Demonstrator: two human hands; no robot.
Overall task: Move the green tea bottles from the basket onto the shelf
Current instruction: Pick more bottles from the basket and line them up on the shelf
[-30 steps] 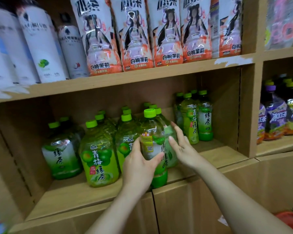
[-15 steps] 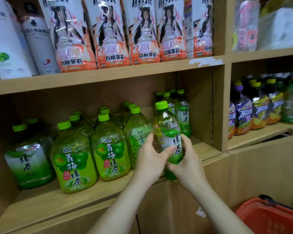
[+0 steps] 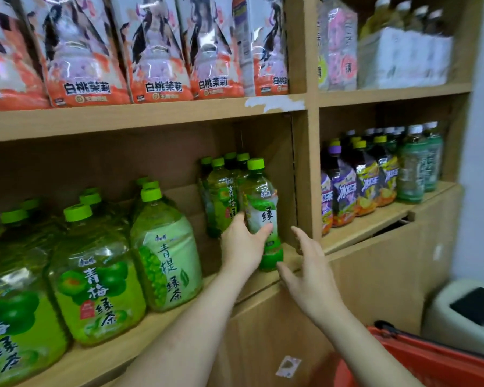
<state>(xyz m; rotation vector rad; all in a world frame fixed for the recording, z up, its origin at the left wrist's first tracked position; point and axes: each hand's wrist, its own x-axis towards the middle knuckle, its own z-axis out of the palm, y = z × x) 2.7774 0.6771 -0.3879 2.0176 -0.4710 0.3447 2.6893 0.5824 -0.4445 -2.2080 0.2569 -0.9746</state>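
Observation:
My left hand [image 3: 242,245] grips a small green tea bottle [image 3: 261,202] with a green cap, standing it near the front edge of the wooden shelf [image 3: 263,277], at the right end of the compartment. Several small green tea bottles [image 3: 221,196] stand just behind and left of it. My right hand [image 3: 309,272] hovers open to the right of the bottle, fingers spread, touching nothing. A corner of the red basket [image 3: 419,356] shows at the bottom right; its inside is out of view.
Large green tea bottles [image 3: 165,247] fill the left of the same shelf. Peach-labelled bottles [image 3: 157,51] line the shelf above. Purple and dark drink bottles [image 3: 358,180] stand in the compartment to the right. A grey bin [image 3: 470,314] sits behind the basket.
The bottle has travelled right along the shelf to the small bottles. My right hand let go of it and drew back to the right. The view swung right.

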